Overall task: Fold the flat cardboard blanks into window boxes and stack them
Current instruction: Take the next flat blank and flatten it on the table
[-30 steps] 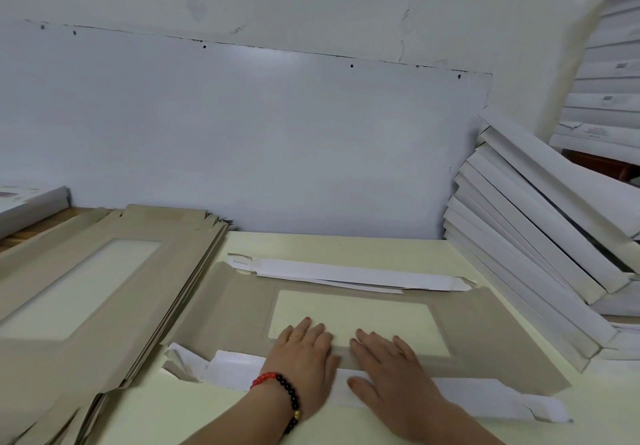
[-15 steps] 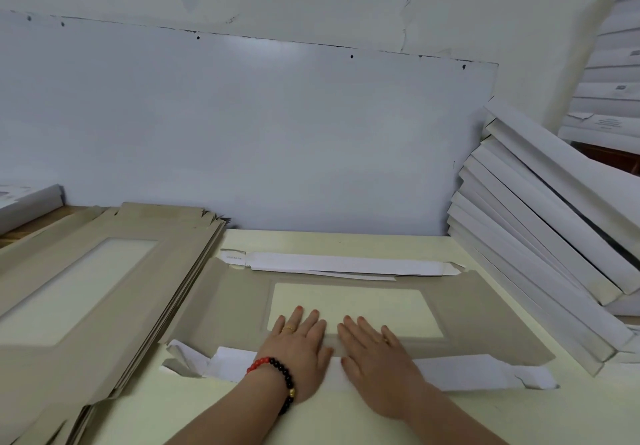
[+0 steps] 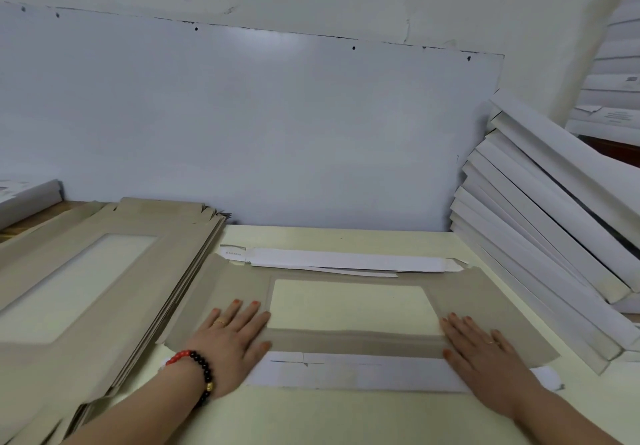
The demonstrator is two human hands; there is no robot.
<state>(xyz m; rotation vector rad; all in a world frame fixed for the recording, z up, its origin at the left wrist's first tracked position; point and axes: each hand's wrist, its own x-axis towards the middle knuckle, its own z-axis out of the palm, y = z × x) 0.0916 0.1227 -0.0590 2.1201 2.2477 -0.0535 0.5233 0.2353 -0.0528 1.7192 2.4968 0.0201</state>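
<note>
We press our left hand (image 3: pixel 230 342) flat, fingers straight and spread, on the blank (image 3: pixel 346 339) at the window's (image 3: pixel 349 304) left end. Our right hand (image 3: pixel 485 354) lies just as flat at the window's right end, gripping nothing. Between our hands runs the folded near strip; the blank lies on the table (image 3: pixel 311 417). Left of our left hand sits the stack of blanks (image 3: pixel 104 271); right of our right hand lean the folded boxes (image 3: pixel 540 247).

light: dim, even | glare: wall panel (image 3: pixel 263 34) | edges: wide-angle bowed | shadows: soft
</note>
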